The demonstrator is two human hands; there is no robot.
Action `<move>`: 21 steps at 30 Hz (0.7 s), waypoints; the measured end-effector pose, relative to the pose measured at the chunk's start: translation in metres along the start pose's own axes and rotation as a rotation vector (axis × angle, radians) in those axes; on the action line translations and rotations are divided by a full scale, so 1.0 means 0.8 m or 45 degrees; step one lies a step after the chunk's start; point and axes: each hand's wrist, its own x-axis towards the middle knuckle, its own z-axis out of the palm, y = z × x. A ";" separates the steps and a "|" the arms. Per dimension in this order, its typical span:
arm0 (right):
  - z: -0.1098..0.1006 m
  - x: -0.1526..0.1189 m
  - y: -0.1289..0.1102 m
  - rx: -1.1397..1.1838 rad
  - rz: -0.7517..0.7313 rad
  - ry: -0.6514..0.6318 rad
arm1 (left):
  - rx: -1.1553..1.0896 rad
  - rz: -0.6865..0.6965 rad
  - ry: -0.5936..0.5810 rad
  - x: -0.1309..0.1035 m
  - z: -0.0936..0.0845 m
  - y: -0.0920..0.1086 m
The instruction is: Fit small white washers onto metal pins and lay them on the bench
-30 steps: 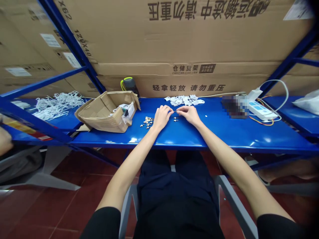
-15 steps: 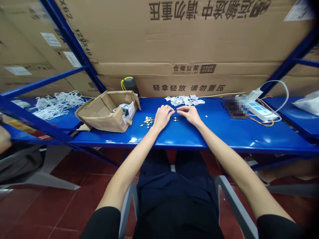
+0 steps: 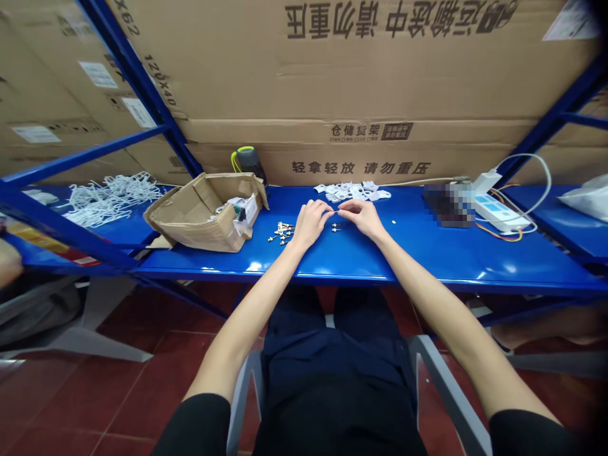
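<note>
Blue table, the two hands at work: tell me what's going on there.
The person's left hand and right hand meet over the blue table, fingertips seemingly pinching a tiny part too small to identify. Two small metallic pieces lie between the hands, a loose pile of similar pieces lies beside the left hand, and white parts lie beyond both.

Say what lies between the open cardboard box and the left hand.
Small pin-like pieces, loosely heaped on the blue surface; the head view shows them.
</note>
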 end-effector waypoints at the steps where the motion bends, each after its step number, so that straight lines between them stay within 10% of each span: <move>1: 0.000 0.000 -0.001 0.014 0.001 0.001 | -0.002 0.003 0.004 0.000 0.000 0.000; 21: 0.000 -0.007 -0.006 -0.324 -0.230 -0.029 | 0.021 0.061 -0.005 0.000 -0.002 0.000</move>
